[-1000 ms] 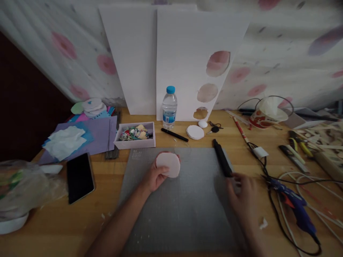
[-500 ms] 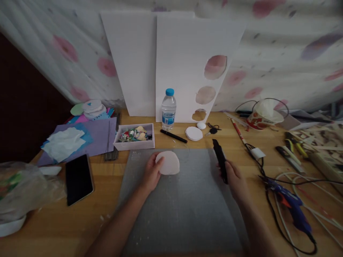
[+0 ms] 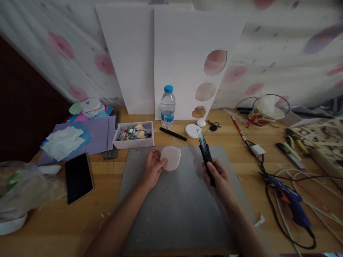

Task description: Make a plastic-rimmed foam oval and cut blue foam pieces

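The fingers of the right hand (image 3: 218, 176) were clenched around the lower end of a black utility knife (image 3: 205, 154), just right of the frame centre. Its long axis ran from the hand up and slightly to the left, and the blade tip pointed toward the upper edge of the frame. The left hand (image 3: 152, 167) gripped a pale foam disc (image 3: 170, 158) by its left edge, over the upper part of the grey cutting mat (image 3: 174, 210). Above them stood a water bottle (image 3: 167, 107) and a white foam board (image 3: 187, 53).
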`<action>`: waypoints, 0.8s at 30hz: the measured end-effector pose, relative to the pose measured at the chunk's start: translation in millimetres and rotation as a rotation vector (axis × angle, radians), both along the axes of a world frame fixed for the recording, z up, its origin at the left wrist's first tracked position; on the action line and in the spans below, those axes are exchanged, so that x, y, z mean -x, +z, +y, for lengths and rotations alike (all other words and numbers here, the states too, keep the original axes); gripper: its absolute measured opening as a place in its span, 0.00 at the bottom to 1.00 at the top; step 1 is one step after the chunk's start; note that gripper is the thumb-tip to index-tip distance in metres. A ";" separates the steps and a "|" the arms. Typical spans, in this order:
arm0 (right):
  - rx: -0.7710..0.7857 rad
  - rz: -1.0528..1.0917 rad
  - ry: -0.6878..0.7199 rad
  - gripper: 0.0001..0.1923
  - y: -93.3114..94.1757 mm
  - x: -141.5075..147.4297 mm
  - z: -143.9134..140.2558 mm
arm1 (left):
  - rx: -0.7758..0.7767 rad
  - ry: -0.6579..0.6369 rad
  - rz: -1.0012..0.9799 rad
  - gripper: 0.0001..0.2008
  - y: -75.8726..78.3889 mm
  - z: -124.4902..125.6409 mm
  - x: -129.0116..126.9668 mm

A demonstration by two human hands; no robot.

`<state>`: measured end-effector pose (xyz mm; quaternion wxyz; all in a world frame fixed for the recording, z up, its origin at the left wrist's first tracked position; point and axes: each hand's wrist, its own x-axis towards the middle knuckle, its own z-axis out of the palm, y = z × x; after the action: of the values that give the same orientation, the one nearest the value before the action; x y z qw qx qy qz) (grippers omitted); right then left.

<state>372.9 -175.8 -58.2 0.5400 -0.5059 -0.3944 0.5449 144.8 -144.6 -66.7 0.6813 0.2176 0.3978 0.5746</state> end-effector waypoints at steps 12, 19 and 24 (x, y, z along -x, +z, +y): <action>-0.032 0.135 0.242 0.13 -23.8 37.4 -3.8 | -0.402 -0.307 0.485 0.26 -6.4 -10.8 1.9; -0.033 0.157 0.323 0.16 -26.7 39.9 -9.1 | -0.776 -0.485 1.020 0.42 4.5 -19.3 -5.0; -0.172 -0.101 0.312 0.16 -20.2 34.9 -14.4 | -0.721 -0.502 0.979 0.38 10.7 -21.5 -3.1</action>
<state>338.0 -190.3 -78.4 0.4697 -0.4175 -0.5396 0.5603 147.9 -166.1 -55.9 0.4193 0.7547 0.3814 0.3304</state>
